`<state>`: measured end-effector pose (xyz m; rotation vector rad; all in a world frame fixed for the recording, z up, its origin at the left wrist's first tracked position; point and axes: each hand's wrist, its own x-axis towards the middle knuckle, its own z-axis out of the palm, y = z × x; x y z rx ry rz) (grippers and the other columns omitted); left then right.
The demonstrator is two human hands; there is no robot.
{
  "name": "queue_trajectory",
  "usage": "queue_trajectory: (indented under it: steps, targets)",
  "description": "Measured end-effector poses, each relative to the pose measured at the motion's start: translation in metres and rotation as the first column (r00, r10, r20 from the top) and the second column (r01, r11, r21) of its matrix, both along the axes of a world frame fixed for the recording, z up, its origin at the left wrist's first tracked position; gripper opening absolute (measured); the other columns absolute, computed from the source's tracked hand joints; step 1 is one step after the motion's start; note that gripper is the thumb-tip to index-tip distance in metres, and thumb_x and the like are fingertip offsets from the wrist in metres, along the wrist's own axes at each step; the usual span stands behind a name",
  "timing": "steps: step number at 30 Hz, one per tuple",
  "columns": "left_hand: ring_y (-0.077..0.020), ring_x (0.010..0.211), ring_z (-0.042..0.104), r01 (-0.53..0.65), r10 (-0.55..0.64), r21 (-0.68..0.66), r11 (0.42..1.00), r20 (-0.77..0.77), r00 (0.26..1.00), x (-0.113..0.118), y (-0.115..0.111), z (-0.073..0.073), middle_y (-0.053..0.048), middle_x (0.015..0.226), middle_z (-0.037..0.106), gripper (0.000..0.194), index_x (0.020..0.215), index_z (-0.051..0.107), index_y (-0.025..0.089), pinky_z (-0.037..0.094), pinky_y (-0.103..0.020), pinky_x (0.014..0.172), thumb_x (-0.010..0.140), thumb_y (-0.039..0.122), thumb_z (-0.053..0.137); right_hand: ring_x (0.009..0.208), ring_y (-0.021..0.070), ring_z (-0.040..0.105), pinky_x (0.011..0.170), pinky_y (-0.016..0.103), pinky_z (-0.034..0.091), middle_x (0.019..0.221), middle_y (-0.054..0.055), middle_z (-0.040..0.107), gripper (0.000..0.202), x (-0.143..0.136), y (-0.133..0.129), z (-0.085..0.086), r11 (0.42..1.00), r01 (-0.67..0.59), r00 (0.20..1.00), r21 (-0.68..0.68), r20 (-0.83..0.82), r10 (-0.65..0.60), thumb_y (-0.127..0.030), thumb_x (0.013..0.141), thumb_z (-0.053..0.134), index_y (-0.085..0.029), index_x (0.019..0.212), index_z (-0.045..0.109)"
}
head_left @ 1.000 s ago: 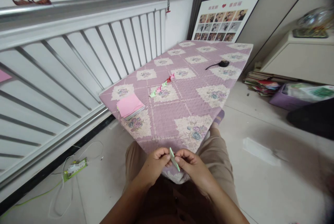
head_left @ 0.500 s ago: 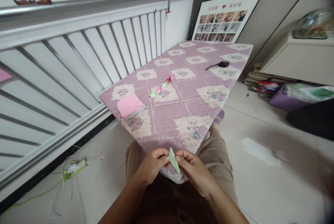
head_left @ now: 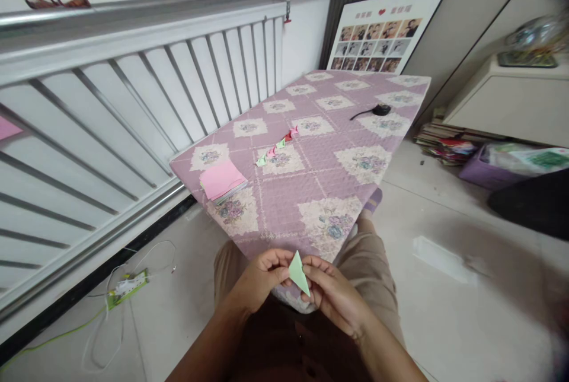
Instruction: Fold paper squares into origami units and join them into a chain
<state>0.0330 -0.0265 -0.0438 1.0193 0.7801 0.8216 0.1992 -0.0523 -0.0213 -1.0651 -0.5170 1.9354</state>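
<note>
A green folded paper (head_left: pixel 298 274), pointed at top and bottom, is held upright over the near corner of the table. My left hand (head_left: pixel 265 275) pinches its left edge between thumb and fingers. On the opposite edge, my right hand (head_left: pixel 328 287) grips it with the thumb in front. A stack of pink paper (head_left: pixel 223 180) lies on the floral tablecloth (head_left: pixel 284 210) to the left. Beyond it, a diagonal row of several small folded pieces in green, pink and red (head_left: pixel 280 144) rests on the cloth.
A black object with a cord (head_left: pixel 380 110) lies at the table's far right. A white radiator (head_left: pixel 146 115) borders the left side. The power strip (head_left: pixel 128 289) sits on the floor at left. A purple bin (head_left: pixel 484 169) stands at right.
The green paper has turned, so more of its flat face shows. Both hands have shifted slightly around it and keep hold of it.
</note>
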Motion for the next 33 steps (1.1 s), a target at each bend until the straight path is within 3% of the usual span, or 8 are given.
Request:
queue_trajectory:
  steps: [6,12,15,21,23,27,30,33]
  targets:
    - [-0.0075,0.063,0.054,-0.018,0.018,0.01,1.0,-0.003,1.0,0.0,0.002,-0.002,0.002,0.078,0.057,0.037,0.116,0.058,0.019,0.04,-0.022,0.064,0.079,0.02,0.065,0.051,0.0067,0.043,0.048,0.018,0.036,0.06,-0.008,0.049,0.031,-0.004,0.002,-0.003,0.981,0.064,0.986,0.181,0.138,-0.09,-0.041,0.071,0.073,-0.022,0.078,0.049]
    - [-0.0079,0.061,0.053,-0.058,0.059,-0.049,0.997,0.013,0.998,0.003,0.001,-0.002,0.002,0.076,0.056,0.038,0.113,0.058,0.017,0.039,-0.023,0.062,0.077,0.023,0.067,0.062,0.0095,0.044,0.059,0.022,0.037,0.069,-0.004,0.051,0.016,0.009,0.001,-0.003,0.885,-0.158,0.882,0.438,0.465,-0.072,-0.037,0.088,0.053,-0.021,0.084,0.055]
    - [-0.0074,0.059,0.052,-0.052,0.062,-0.112,0.992,0.088,0.994,0.002,0.0,-0.001,0.003,0.074,0.055,0.042,0.113,0.058,0.018,0.039,-0.022,0.061,0.074,0.027,0.07,0.07,0.0118,0.05,0.066,0.023,0.04,0.078,-0.002,0.057,0.012,0.017,0.001,0.003,0.797,-0.313,0.775,0.516,0.624,-0.1,-0.028,0.09,0.048,-0.022,0.089,0.058]
    - [-0.0078,0.061,0.052,0.065,-0.034,-0.176,0.982,0.176,0.984,0.003,-0.003,-0.001,0.0,0.082,0.059,0.045,0.116,0.056,0.02,0.041,-0.023,0.061,0.074,0.03,0.071,0.084,0.0146,0.056,0.074,0.025,0.042,0.088,0.002,0.059,0.01,0.022,0.001,0.018,0.527,-0.637,0.589,0.563,0.796,-0.139,-0.02,0.09,0.048,-0.023,0.093,0.058]
    - [-0.0086,0.065,0.054,0.105,-0.093,-0.122,0.987,0.103,0.99,0.002,-0.004,0.001,-0.002,0.088,0.061,0.043,0.118,0.056,0.021,0.043,-0.024,0.064,0.078,0.028,0.067,0.085,0.0149,0.057,0.075,0.025,0.043,0.089,0.002,0.06,0.01,0.023,0.002,0.021,0.48,-0.682,0.554,0.551,0.818,-0.152,-0.023,0.092,0.048,-0.023,0.093,0.058]
    - [-0.0141,0.087,0.057,0.128,-0.112,0.08,0.989,-0.179,0.977,-0.004,-0.002,0.014,-0.004,0.102,0.063,0.043,0.123,0.054,0.023,0.044,-0.029,0.08,0.081,0.016,0.057,0.082,0.0154,0.057,0.072,0.025,0.043,0.086,0.002,0.059,0.011,0.025,0.005,0.025,0.46,-0.735,0.485,0.499,0.86,-0.158,-0.022,0.092,0.046,-0.021,0.091,0.057]
    - [-0.0174,0.1,0.055,0.189,-0.113,0.255,0.948,-0.286,0.952,-0.01,0.002,0.028,-0.006,0.114,0.059,0.037,0.115,0.06,0.022,0.042,-0.03,0.088,0.08,0.012,0.055,0.08,0.0148,0.056,0.071,0.024,0.042,0.084,0.001,0.058,0.009,0.028,0.005,0.027,0.461,-0.738,0.488,0.492,0.862,-0.139,-0.022,0.091,0.048,-0.021,0.089,0.056]
    - [-0.0164,0.097,0.056,0.255,-0.151,0.343,0.904,-0.303,0.941,-0.013,0.004,0.038,-0.007,0.119,0.055,0.03,0.106,0.062,0.02,0.044,-0.028,0.084,0.077,0.012,0.059,0.077,0.0139,0.056,0.068,0.023,0.041,0.082,0.0,0.058,0.007,0.029,0.004,0.029,0.483,-0.715,0.518,0.505,0.847,-0.118,-0.023,0.09,0.05,-0.022,0.087,0.057]
